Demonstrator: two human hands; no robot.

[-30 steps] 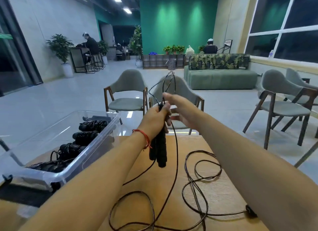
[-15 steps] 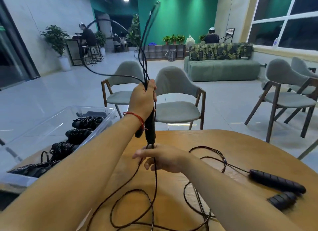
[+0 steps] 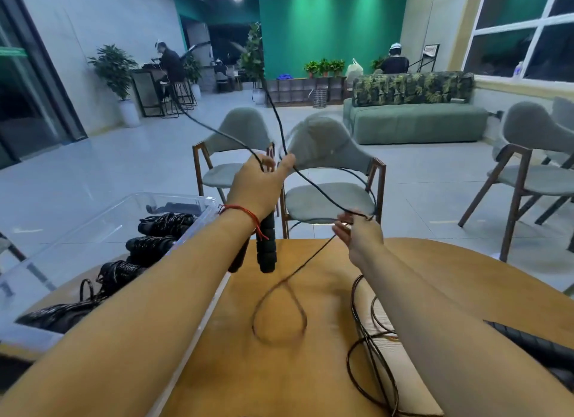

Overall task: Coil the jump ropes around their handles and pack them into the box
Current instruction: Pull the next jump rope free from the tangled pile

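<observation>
Both forearms reach forward over the round wooden table. At the near right, the loose cord of a second jump rope lies in loops on the tabletop, beside a ribbed black handle that is partly hidden by the right forearm.

The right hand is raised just above the far table edge with the palm turned inward. Its fingertips pinch the rope. From this pinch one run drops to a blurred loop over the table centre and another rises to the left hand.

The left hand is held higher, with a red string bracelet on the wrist. Its fingers are curled round the tops of two black foam handles, which hang straight down side by side. The thumb points up against the rope, and more rope arcs up and away to the left.

At the left stands the clear plastic box, which holds coiled jump ropes in a row. Two grey chairs stand beyond the table.
</observation>
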